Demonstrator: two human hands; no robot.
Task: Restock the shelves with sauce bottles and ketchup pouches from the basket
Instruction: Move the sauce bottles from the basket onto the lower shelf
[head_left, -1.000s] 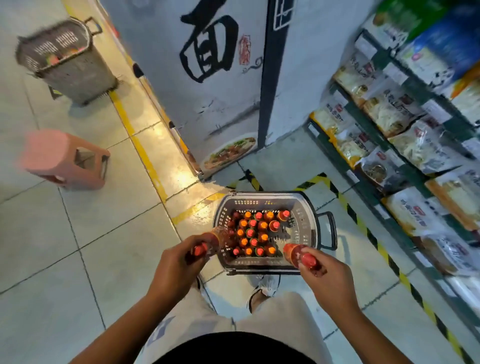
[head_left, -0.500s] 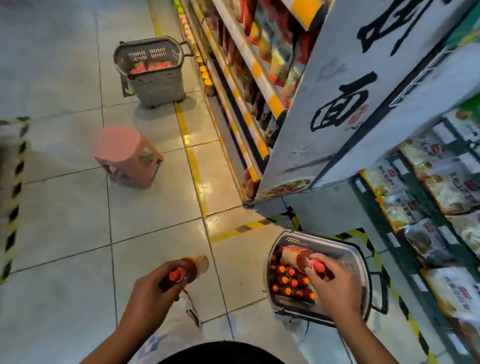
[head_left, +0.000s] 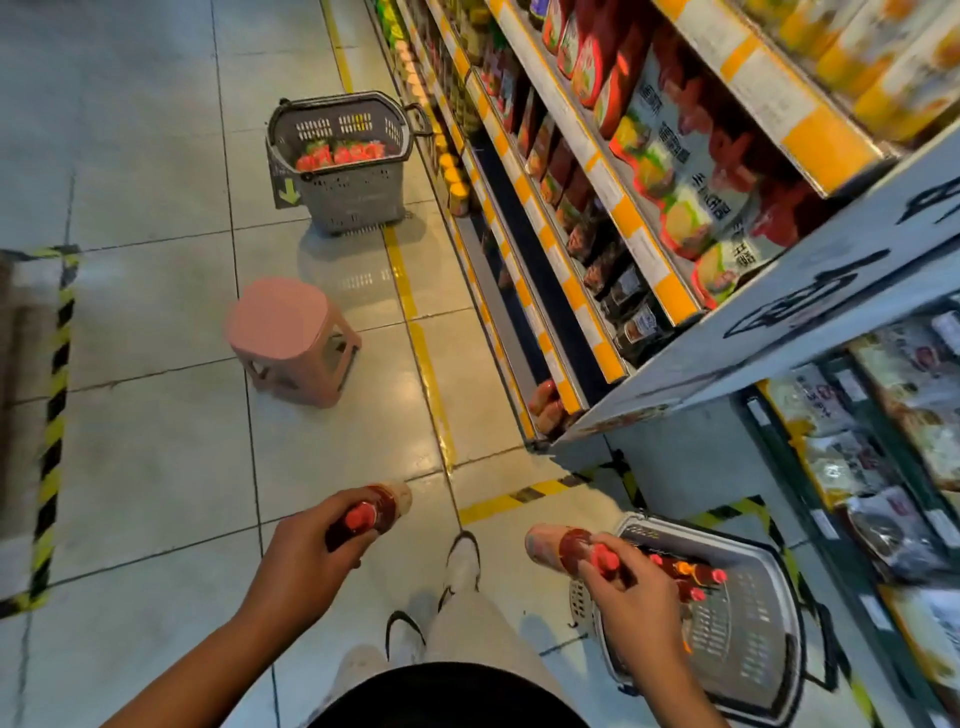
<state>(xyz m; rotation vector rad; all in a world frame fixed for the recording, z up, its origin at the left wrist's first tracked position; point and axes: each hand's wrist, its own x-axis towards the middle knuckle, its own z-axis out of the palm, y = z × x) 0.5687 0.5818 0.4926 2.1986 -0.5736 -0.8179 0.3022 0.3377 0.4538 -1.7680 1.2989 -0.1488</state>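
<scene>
Both hands were loaded at this point: the left hand (head_left: 306, 551) had its grip wrapped around a sauce bottle (head_left: 371, 514) near the red cap end, bottle lying roughly level and pointing away, and the right hand (head_left: 631, 597) was holding a second sauce bottle (head_left: 558, 545) the same way, its base sticking out to the left. The near basket (head_left: 748, 623) sat on the floor just beside the right hand, with a few more red- and orange-capped bottles lying in it, at the foot of the shelf end panel (head_left: 779, 332). A second basket (head_left: 345, 171) with red packets in it, probably the ketchup pouches, stood well up the aisle past the pink stool (head_left: 291, 338). My read was that the step in hand was carrying these two over to the shelves (head_left: 571, 208) on the right, where the red sauce stuff was already lined up. To do it well I'd have said: turn each bottle upright before it goes in, set one down at a time so the free hand can steady the neighbours, slot it into a gap behind the yellow price rail (head_left: 623, 218) with the label facing out, and not let go until the base sat flat. Holding near the cap is fine for carrying but a bit wobbly for placing, so sliding the grip down the body would have helped. Which exact row was theirs I couldn't tell from here.
</scene>
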